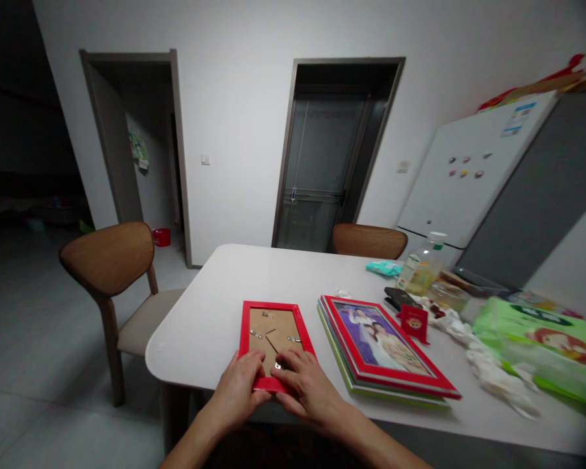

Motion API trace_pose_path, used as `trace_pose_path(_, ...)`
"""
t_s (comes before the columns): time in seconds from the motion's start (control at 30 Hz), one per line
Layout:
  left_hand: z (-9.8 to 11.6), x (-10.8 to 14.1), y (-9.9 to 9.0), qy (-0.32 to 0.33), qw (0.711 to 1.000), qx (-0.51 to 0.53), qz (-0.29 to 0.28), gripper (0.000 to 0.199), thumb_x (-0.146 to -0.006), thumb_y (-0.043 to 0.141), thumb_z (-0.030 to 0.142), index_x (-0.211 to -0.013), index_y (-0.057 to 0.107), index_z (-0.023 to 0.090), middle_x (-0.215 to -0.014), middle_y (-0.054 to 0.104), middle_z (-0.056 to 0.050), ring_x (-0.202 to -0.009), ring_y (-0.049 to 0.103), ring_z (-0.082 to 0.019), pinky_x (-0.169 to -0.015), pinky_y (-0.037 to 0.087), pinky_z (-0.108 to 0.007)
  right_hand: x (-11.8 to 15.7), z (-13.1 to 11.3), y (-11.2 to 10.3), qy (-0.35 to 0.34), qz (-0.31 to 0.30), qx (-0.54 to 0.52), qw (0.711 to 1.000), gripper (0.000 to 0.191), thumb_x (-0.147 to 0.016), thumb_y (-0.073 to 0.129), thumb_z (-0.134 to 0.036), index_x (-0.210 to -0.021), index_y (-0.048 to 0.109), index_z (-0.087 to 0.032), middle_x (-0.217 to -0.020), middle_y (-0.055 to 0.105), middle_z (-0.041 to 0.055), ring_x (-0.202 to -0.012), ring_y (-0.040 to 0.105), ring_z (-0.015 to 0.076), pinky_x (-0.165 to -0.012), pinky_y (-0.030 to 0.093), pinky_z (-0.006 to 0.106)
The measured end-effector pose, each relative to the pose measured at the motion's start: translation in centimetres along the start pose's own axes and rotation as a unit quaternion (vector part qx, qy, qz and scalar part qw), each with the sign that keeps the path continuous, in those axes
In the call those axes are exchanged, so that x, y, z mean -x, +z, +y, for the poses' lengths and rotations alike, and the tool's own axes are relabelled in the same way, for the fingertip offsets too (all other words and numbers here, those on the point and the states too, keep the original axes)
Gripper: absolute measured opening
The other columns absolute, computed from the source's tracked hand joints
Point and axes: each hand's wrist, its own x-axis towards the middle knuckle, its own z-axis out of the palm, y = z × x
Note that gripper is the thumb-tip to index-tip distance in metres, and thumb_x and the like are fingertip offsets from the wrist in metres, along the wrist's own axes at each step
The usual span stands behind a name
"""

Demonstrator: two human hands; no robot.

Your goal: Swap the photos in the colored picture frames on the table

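A red picture frame (300,317) lies face down at the table's near edge, its brown backing board (268,332) showing. Small metal clips sit around the board, and a thin stand piece lies near its middle. My left hand (240,385) grips the near left corner, fingers on top and thumb at the front edge. At the near right corner, my right hand (306,384) holds the frame too, its fingertips by the near metal clip (277,366). Just right of it lies a stack of picture frames, the top one a red-rimmed photo frame (381,339) facing up.
The white table (200,312) also bears a small red booklet (414,322), a black phone-like object (399,298), a bottle (422,264), crumpled tissues (498,374) and a green tissue pack (542,345). Wooden chairs stand at the left (110,257) and far side (370,241).
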Motion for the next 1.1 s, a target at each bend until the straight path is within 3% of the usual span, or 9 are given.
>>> trace_pose_path(0.2,-0.1,0.0,0.2,0.001,1.0,0.014,0.002,0.052,-0.063,0.06,0.019,-0.114,0.045,0.018,-0.11,0.055,-0.007,-0.107,0.045,-0.022,-0.097,0.026,-0.039,-2.6,0.9,0.6,0.053,0.015,-0.018,0.998,0.037,-0.08,0.039,-0.03,-0.116,0.044,-0.023,-0.114,0.044,0.0078,-0.101,0.039,0.0196,-0.086,0.031,0.034)
trace_pose_path(0.3,0.3,0.2,-0.2,-0.008,1.0,0.012,-0.002,0.055,-0.062,0.059,0.017,-0.115,0.044,0.016,-0.111,0.054,-0.008,-0.106,0.045,-0.022,-0.096,0.028,-0.038,-5.2,1.6,1.5,0.079,0.006,0.002,0.997,0.032,-0.081,0.036,-0.026,-0.111,0.048,-0.022,-0.114,0.043,0.0083,-0.103,0.038,0.0204,-0.085,0.03,0.034)
trace_pose_path(0.43,1.0,0.5,-0.8,-0.017,1.0,0.012,-0.016,0.052,-0.061,0.059,0.015,-0.112,0.047,0.014,-0.115,0.052,-0.009,-0.107,0.044,-0.021,-0.095,0.03,-0.035,-7.6,2.1,2.4,0.068,-0.028,0.03,0.997,0.025,-0.079,0.037,-0.02,-0.097,0.054,-0.022,-0.1,0.048,0.0062,-0.094,0.04,0.0188,-0.079,0.03,0.033)
trace_pose_path(0.73,1.2,0.5,-1.0,-0.033,0.999,0.003,-0.034,0.056,-0.062,0.06,0.018,-0.115,0.044,0.012,-0.118,0.05,-0.01,-0.11,0.041,-0.022,-0.097,0.026,-0.035,-7.7,2.5,2.8,0.019,-0.043,0.03,0.998,0.023,-0.079,0.041,-0.024,-0.093,0.059,-0.022,-0.095,0.053,0.0061,-0.092,0.043,0.0191,-0.074,0.032,0.03)
trace_pose_path(0.9,1.1,0.9,-0.9,-0.026,0.999,0.007,-0.021,0.054,-0.061,0.059,0.016,-0.113,0.045,0.013,-0.102,0.058,-0.007,-0.098,0.049,-0.02,-0.096,0.028,-0.036,-9.1,4.6,2.9,0.163,0.036,-0.03,0.985,0.028,-0.079,0.04,-0.024,-0.1,0.059,-0.018,-0.095,0.06,0.0067,-0.087,0.051,0.0147,-0.073,0.034,0.023)
trace_pose_path(1.1,1.1,1.8,-0.5,-0.018,1.0,0.004,-0.024,0.052,-0.06,0.059,0.015,-0.111,0.047,0.016,-0.115,0.053,-0.008,-0.11,0.041,-0.021,-0.098,0.025,-0.037,-11.0,6.2,3.5,0.286,0.04,-0.018,0.957,0.021,-0.076,0.047,-0.032,-0.076,0.063,-0.02,-0.074,0.065,0.0041,-0.067,0.056,0.014,-0.056,0.033,0.022)
